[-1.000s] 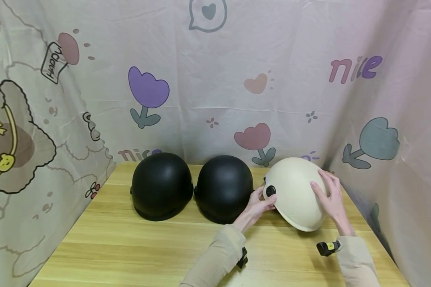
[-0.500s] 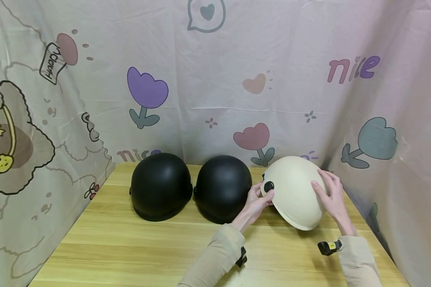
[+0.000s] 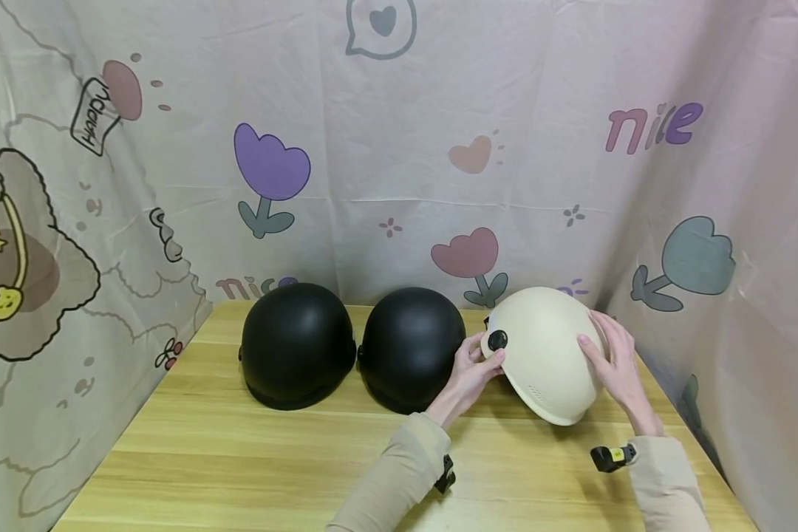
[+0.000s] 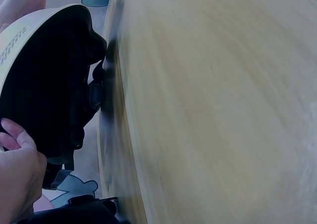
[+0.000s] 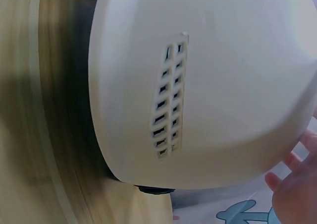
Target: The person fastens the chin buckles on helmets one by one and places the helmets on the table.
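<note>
Both hands are on a cream helmet (image 3: 548, 347) at the right of the table in the head view. My left hand (image 3: 468, 373) pinches its left lower rim beside a round black knob (image 3: 498, 340), thumb outside and fingers underneath. My right hand (image 3: 615, 362) rests spread on the helmet's right side. In the left wrist view the dark inside of the helmet (image 4: 49, 85) and its black padding show, with the rim tilted up. The right wrist view shows rows of vent slots (image 5: 171, 100) on the shell, with fingertips (image 5: 273, 180) at its edge.
Two black helmets, one on the left (image 3: 298, 346) and one in the middle (image 3: 412, 351), sit side by side on the wooden table (image 3: 253, 473). The middle one is close to my left hand. A printed cloth (image 3: 386, 148) hangs behind and along both sides.
The cream helmet has tilted slightly, its left side and knob rising a little, and vent slots near its front edge have come into view. The hands keep their hold; the black helmets stay put.
</note>
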Motion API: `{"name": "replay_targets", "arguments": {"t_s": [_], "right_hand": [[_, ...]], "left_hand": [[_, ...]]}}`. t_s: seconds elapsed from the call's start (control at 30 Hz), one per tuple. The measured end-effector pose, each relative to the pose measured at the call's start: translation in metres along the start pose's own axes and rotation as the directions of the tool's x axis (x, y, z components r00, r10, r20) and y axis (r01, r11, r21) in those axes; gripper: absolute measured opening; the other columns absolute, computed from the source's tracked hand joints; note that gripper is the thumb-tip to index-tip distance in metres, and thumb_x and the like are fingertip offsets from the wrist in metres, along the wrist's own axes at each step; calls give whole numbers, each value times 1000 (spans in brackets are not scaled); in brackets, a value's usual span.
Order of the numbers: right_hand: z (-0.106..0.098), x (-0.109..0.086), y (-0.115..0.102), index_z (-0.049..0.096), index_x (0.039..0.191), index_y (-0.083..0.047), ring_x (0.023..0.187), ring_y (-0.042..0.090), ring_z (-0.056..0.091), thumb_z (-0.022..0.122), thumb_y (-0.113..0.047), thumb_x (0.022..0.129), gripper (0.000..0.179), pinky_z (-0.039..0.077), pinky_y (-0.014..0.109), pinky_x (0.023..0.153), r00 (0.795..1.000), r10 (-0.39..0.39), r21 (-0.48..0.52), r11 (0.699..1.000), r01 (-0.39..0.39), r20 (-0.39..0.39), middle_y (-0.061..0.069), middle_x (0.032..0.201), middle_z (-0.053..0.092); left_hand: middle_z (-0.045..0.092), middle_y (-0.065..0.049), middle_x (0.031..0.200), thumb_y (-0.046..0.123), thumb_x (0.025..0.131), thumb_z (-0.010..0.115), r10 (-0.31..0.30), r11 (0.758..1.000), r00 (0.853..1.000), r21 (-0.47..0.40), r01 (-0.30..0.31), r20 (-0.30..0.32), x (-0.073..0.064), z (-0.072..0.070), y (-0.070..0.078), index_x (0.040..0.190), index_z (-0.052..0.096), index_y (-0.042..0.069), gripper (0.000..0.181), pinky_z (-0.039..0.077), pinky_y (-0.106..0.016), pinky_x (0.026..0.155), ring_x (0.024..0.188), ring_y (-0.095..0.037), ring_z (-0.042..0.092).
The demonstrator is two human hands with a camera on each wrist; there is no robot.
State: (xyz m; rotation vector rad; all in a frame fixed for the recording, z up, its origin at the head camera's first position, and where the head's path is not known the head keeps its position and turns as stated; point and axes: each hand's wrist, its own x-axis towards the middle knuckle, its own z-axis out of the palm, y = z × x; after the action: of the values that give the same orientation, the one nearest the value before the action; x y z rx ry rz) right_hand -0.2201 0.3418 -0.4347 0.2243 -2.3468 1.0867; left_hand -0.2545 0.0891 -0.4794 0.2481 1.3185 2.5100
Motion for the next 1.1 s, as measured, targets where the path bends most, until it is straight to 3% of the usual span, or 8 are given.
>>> {"name": "replay_targets", "arguments": {"t_s": [0.33, 0.63, 1.1], "right_hand": [[-4, 2, -11, 48, 148, -5, 144, 49, 22, 62, -20, 96, 56, 14, 82, 109, 1000, -4, 5, 1000, 4, 19, 25, 157, 36], [-6, 5, -14, 51, 146, -6, 143, 47, 23, 65, -18, 95, 55, 13, 77, 113, 998, -50, 3, 999, 50, 37, 26, 155, 40], [-9, 10, -21, 52, 144, -4, 140, 48, 27, 65, -11, 93, 54, 13, 74, 114, 993, -96, 23, 995, 94, 65, 27, 153, 42]], "left_hand": [[57, -14, 132, -4, 97, 60, -7, 997, 1000, -79, 7, 9, -1, 3, 5, 146, 36, 4, 55, 53, -22, 75, 84, -10, 62], [60, -3, 100, -6, 99, 54, -6, 989, 1000, -147, 9, 21, 1, 8, 10, 151, 35, 3, 56, 56, -22, 73, 79, -10, 59], [61, 0, 87, -3, 102, 51, 9, 990, 998, -140, -2, 54, 0, 6, 19, 153, 35, 3, 54, 58, -22, 74, 71, -4, 63]]}}
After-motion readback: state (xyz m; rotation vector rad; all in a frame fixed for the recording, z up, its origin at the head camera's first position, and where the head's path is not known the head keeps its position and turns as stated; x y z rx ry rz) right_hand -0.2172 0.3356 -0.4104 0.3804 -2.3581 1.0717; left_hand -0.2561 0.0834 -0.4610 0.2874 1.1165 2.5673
